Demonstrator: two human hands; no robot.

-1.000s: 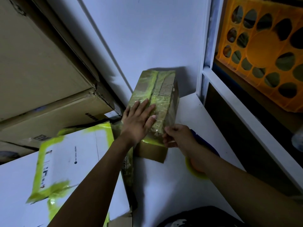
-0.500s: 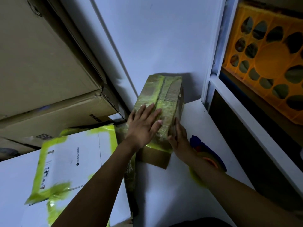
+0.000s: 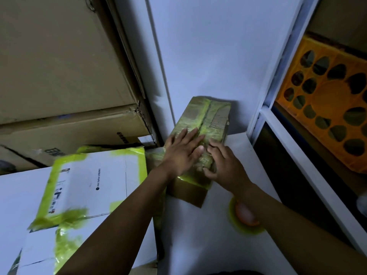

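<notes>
Centre: the small box (image 3: pixel 188 193) is matt brown cardboard, its top wrapped in glossy, wrinkled yellow-green tape (image 3: pixel 195 114), on a smooth matt white tabletop (image 3: pixel 198 245). Lower left: a white carton (image 3: pixel 95 187) of smooth card carries shiny strips of like tape; upper left: brown cartons (image 3: pixel 59 66) of dull, rough corrugated board. Upper right: a crate (image 3: pixel 327 108) of orange moulded plastic with a faint sheen.
</notes>
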